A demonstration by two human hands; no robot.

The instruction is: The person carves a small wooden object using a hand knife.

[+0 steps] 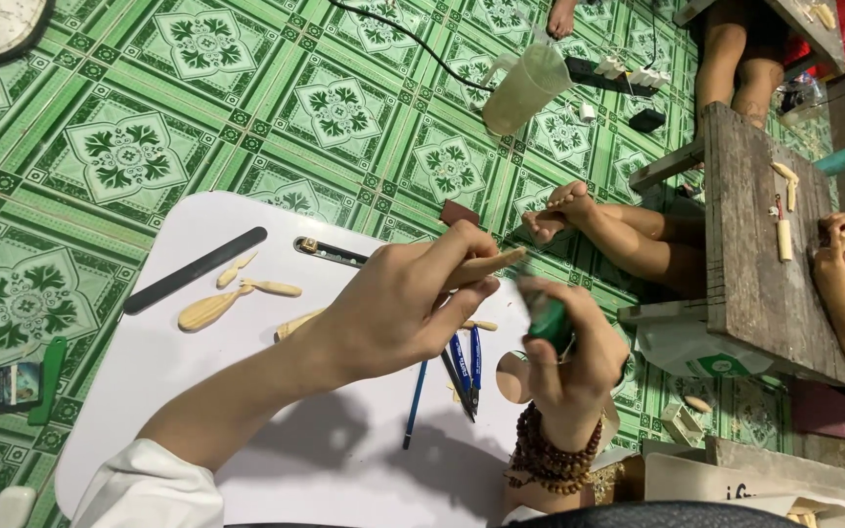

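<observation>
The green patterned tile floor (129,156) fills most of the view, and on it sits a low white rounded work board (344,460) that serves the person as a bench close to the lap. Across from it stands a rough grey wooden bench (760,284), where another person's hand (838,256) rests near small pale carved pieces, so that worker has a separate surface. A translucent plastic measuring jug (525,88) stands on the tiles beyond the board, out of the way. On the board lie a long black flat file (195,271), a pale wooden carved spoon blank (209,310) and several blue-handled pens or gravers (464,364), all spread within easy reach. The person's left hand (398,308) curls its fingers around a slim pale wooden stick-like piece (486,266), pinching it so the tip juts toward the other hand. The right hand (569,357), with brown bead bracelets on the wrist, closes around a small green-bodied tool (547,318), blurred, held just beside the stick's end above the board.
</observation>
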